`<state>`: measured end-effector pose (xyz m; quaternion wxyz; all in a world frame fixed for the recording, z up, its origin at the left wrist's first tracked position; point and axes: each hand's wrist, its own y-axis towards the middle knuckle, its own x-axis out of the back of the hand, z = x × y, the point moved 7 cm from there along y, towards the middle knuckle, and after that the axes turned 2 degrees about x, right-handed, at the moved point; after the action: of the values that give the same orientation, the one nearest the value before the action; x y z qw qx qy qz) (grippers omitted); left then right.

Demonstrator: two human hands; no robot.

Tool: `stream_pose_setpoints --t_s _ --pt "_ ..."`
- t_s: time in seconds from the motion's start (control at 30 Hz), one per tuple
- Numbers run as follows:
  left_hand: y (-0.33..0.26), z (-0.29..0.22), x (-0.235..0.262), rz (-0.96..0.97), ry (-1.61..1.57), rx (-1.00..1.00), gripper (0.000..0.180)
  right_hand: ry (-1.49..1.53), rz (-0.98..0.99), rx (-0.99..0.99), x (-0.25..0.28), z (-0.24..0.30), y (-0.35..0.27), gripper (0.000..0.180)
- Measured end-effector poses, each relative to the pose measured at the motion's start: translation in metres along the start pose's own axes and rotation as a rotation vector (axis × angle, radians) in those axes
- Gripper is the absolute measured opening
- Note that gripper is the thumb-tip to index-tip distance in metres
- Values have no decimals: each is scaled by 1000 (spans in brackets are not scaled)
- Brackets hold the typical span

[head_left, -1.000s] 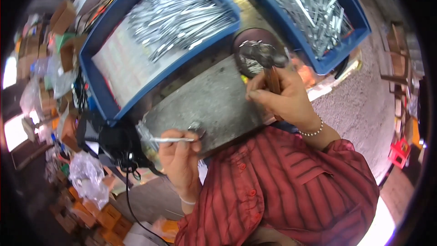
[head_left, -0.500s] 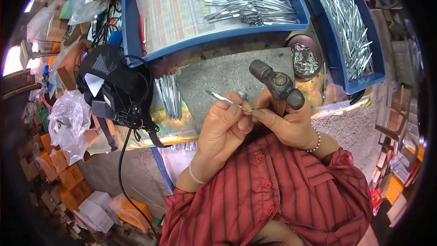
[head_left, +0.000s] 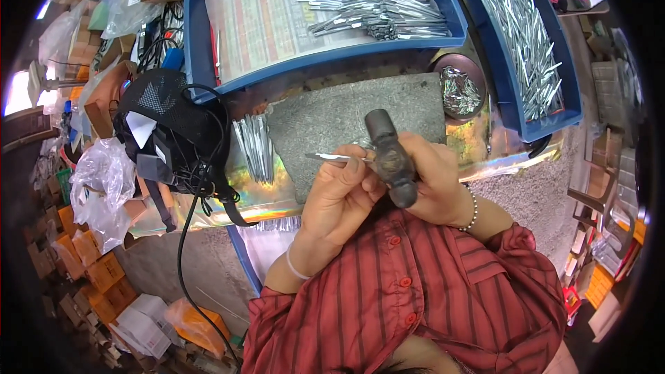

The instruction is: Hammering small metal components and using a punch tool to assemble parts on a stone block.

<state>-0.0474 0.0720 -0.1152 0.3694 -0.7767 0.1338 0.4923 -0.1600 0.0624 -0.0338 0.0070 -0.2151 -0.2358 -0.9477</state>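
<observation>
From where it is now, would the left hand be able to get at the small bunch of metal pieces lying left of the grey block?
Probably yes. The left hand is just right of the bunch of metal pieces, with nothing in between, but it already pinches a thin metal piece, so it would have to free its fingers first.

You're in a red shirt (head_left: pixel 443 291) with dark stripes and red buttons, a beaded bracelet (head_left: pixel 473 209) on your right wrist, a pale band (head_left: pixel 296 267) on your left.

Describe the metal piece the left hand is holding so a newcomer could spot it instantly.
Start at the grey stone slab below the blue trays. Over its lower edge, the left hand pinches a thin silver metal piece. Unlike those heaped in the trays, it is single and held up beside the hammer.
</observation>
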Motion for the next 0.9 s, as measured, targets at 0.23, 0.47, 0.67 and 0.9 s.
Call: stream_pose_setpoints --t_s 0.23,0.47,0.67,0.9 --pt "-8 -19 5 37 -7 -77 12 468 171 -601 -3 -46 -25 39" --pt "-10 -45 17 -51 285 -287 11 419 97 -631 13 -46 -34 29" --pt "-12 -49 7 -131 810 -449 11 218 234 -693 3 -62 -50 25" --pt "-11 -45 1 -202 1069 -445 7 196 256 -665 2 -58 -46 24"
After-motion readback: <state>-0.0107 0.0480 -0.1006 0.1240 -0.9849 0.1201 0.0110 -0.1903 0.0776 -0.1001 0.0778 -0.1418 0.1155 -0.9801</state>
